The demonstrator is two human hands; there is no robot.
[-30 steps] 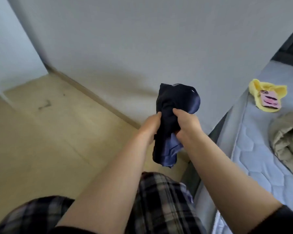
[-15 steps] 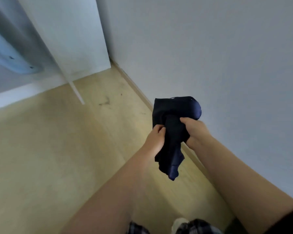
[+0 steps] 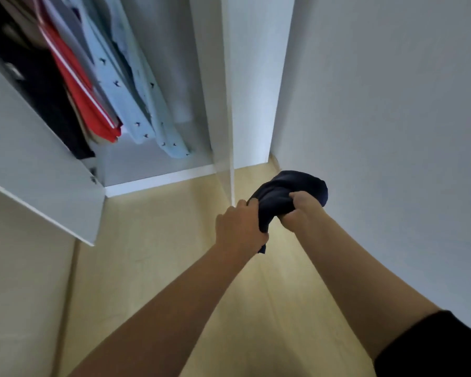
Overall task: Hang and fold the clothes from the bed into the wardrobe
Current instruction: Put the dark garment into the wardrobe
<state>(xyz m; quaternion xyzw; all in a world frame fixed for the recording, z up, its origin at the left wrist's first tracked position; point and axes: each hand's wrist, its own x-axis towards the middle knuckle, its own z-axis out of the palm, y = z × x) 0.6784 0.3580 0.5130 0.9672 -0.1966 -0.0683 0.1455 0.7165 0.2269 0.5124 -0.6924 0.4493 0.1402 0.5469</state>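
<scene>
A bunched dark navy garment [image 3: 294, 190] is held in front of me above the wooden floor. My left hand [image 3: 238, 227] grips its lower end and my right hand [image 3: 301, 209] grips its middle, both closed on the cloth. The open white wardrobe [image 3: 158, 178] stands ahead to the left. Inside it hang light blue patterned shirts [image 3: 136, 99], a red garment [image 3: 85, 99] and dark clothes [image 3: 38, 85]. The bed is out of view.
The wardrobe's left door [image 3: 41, 172] swings open toward me on the left. Its right door [image 3: 230, 104] stands edge-on just beyond my hands. A plain white wall [image 3: 392, 131] runs along the right. Light wooden floor [image 3: 152, 268] lies below.
My view has turned left from the bed and wall to the open wardrobe. The hanging clothes have come into sight. Both hands still hold the navy garment, now more bunched.
</scene>
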